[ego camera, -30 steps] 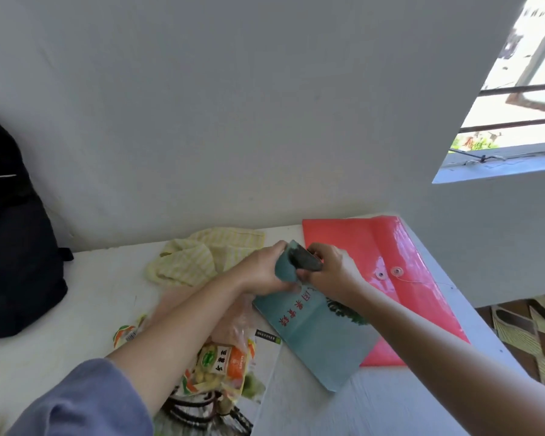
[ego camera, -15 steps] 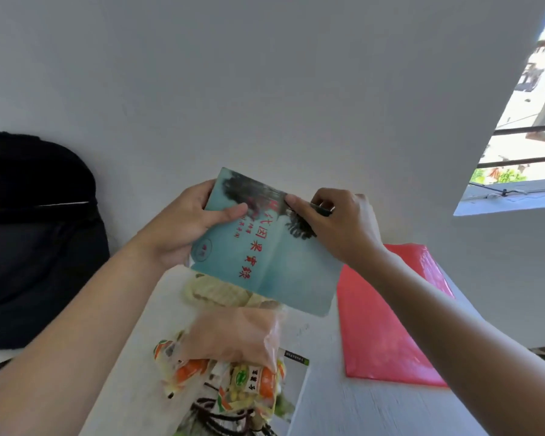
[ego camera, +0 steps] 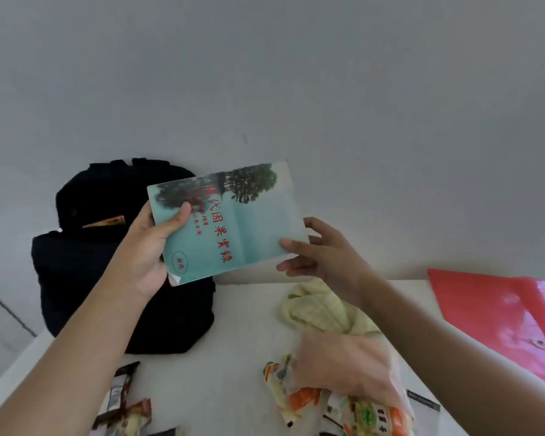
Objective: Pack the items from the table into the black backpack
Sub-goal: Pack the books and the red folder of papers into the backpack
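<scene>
Teal book (ego camera: 233, 221), gripped at opposite ends by left hand (ego camera: 145, 250) and right hand (ego camera: 321, 256), is held level beside black backpack (ego camera: 114, 262), apparently for insertion.

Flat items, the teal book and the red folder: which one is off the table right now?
The teal book: both hands hold it in the air beside the black backpack. The red folder lies on the table's right side.

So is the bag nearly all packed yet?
Not nearly. One orange-tipped thing already pokes from the black backpack. The teal book is in both hands, left hand and right hand. The yellow cloth, red folder and snack packets wait on the table.
</scene>
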